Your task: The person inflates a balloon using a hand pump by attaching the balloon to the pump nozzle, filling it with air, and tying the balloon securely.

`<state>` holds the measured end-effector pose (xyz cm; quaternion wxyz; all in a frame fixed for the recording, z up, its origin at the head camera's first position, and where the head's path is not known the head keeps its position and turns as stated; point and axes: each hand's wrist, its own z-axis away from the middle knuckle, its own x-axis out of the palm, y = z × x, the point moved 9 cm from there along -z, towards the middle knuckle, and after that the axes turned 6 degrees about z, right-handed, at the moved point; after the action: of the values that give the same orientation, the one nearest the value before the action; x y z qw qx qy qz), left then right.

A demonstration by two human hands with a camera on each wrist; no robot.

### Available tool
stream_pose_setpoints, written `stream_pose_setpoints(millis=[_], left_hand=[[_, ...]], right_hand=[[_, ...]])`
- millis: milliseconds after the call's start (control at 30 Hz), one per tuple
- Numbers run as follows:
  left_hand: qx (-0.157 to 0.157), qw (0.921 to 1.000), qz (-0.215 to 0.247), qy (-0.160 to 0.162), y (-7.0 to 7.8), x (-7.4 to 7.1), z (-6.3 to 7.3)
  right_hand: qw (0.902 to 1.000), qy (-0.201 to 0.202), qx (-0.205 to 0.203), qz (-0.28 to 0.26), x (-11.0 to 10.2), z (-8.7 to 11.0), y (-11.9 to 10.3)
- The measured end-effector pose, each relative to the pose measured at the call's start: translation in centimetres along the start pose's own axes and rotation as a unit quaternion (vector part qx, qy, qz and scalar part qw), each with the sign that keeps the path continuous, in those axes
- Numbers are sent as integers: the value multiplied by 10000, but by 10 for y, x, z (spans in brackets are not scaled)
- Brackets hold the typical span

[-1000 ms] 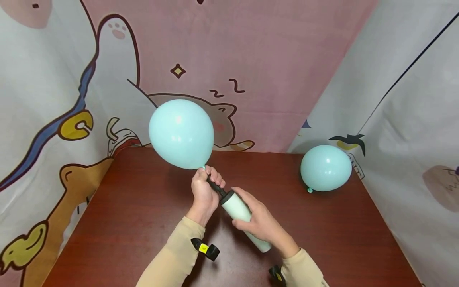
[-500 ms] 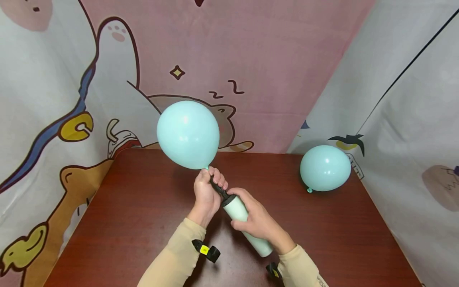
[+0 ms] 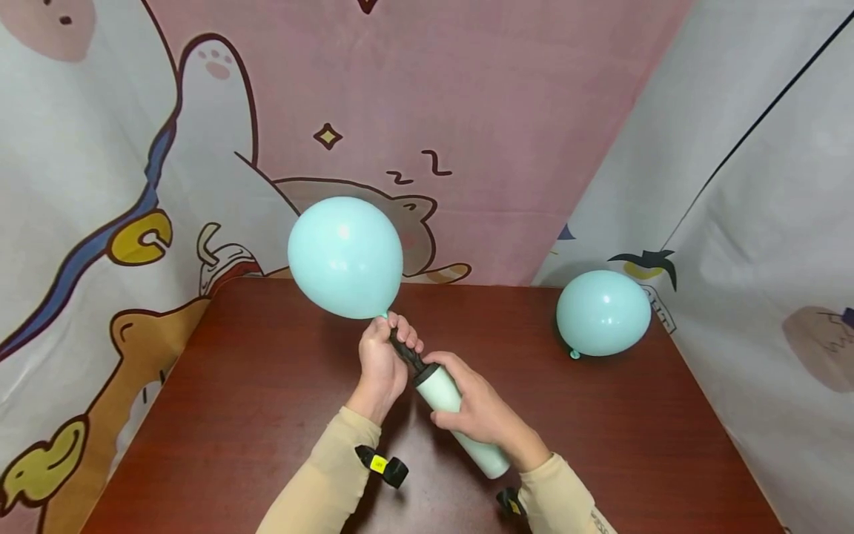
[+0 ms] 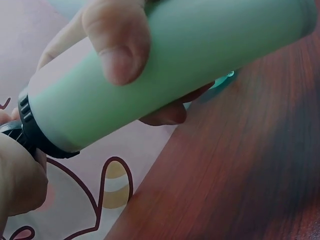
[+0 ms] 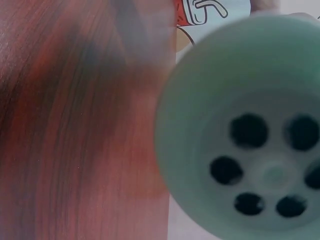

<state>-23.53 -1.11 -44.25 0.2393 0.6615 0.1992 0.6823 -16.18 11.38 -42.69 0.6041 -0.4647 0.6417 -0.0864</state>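
Observation:
A pale blue balloon [image 3: 345, 257], round and inflated, stands up and left from my left hand [image 3: 383, 360]. The fingers of that hand curl round the balloon's neck and the black nozzle end [image 3: 405, 350] of a hand pump. My right hand [image 3: 485, 406] grips the pump's pale green barrel [image 3: 440, 389], thumb on one side and fingers on the other. In the left wrist view the barrel [image 4: 190, 55] slants across with its black collar [image 4: 42, 127] at lower left. The right wrist view shows the barrel's round end [image 5: 272, 172] with several dark holes.
A second pale blue balloon [image 3: 603, 313], knotted, lies at the back right of the brown wooden table [image 3: 253, 415]. A printed cloth [image 3: 520, 133] with cartoon animals hangs behind the table and along its sides. A black camera [image 3: 383, 466] is strapped to my left wrist.
The held balloon has shifted slightly to the right and down. The pump's barrel has moved slightly down and right with my right hand; both hands keep their grip.

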Motion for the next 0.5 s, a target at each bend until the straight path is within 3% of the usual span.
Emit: stream_pose_setpoints(millis=[500], left_hand=[[114, 9998, -131, 9, 2, 0, 0]], right_hand=[[10000, -18, 44, -12, -2, 4, 0]])
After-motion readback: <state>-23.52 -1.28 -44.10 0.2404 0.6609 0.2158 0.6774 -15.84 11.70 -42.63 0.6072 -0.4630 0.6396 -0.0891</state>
